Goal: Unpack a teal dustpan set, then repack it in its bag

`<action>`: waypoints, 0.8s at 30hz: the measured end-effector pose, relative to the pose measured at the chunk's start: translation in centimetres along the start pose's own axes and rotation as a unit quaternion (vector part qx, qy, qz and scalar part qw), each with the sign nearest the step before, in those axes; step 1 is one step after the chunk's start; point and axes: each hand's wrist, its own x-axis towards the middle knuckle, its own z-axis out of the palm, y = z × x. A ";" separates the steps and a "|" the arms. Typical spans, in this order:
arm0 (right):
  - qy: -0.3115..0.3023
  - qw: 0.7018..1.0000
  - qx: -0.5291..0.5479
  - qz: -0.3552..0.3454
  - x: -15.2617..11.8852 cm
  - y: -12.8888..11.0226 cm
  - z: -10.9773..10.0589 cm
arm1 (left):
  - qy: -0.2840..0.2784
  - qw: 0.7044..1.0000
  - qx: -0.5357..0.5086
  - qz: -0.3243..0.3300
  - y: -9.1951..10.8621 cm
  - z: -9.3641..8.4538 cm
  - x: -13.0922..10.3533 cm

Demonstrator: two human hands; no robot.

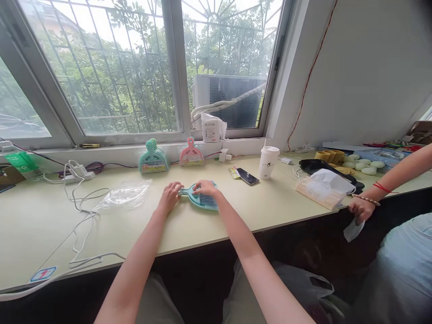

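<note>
Teal dustpan set (201, 199) under both hands; plastic bag (123, 195) left; phone (247, 176) right

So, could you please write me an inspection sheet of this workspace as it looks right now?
Surface: pale desk under a window, bare in front.
Job's things: teal mini dustpan set lying flat at mid desk.
Clutter: clear plastic bag, teal stack and pink set upright by the sill, phone, paper cup, tissue pack.
Grips: left hand on the set's handle end, right hand on top; whether either closes around it is unclear.
Cables: white cable looping from a power strip.
Surroundings: another person's hand at the desk edge, right.
</note>
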 end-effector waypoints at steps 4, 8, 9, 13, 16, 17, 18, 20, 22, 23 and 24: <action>-0.054 0.997 0.045 -0.009 0.1 0.5 0.1 | -0.047 0.999 0.006 0.012 -0.6 0.1 -0.1; -0.052 0.998 0.034 -0.004 0.2 0.8 0.1 | -0.037 0.998 0.041 0.043 -0.3 0.4 -0.1; -0.052 0.998 0.039 -0.004 0.3 0.9 0.2 | -0.030 0.997 0.046 0.063 -0.2 0.5 -0.1; -0.051 0.997 0.060 -0.005 0.5 1.1 0.2 | 0.009 0.989 0.028 0.143 0.2 0.5 0.2; -0.052 0.998 0.043 0.004 0.5 0.8 0.3 | 0.008 0.990 0.043 0.134 0.4 0.5 0.2; -0.052 0.998 0.035 0.007 0.4 0.6 0.3 | 0.006 0.991 0.046 0.122 0.5 0.5 0.2; -0.049 0.998 0.026 0.009 0.2 0.4 0.4 | 0.005 0.993 0.043 0.109 0.5 0.5 0.2; -0.034 0.999 0.011 0.011 0.0 -0.1 0.4 | 0.012 0.997 0.016 0.076 0.6 0.5 0.0; -0.003 1.000 0.002 0.018 -0.2 -0.7 0.5 | 0.051 0.998 -0.032 0.022 0.7 0.6 -0.1; 0.022 0.999 0.005 0.028 -0.2 -1.0 0.6 | 0.086 0.994 -0.065 -0.020 0.8 0.7 0.0; 0.054 0.997 0.016 0.043 0.0 -1.3 0.7 | 0.123 0.984 -0.109 -0.072 1.0 0.7 0.1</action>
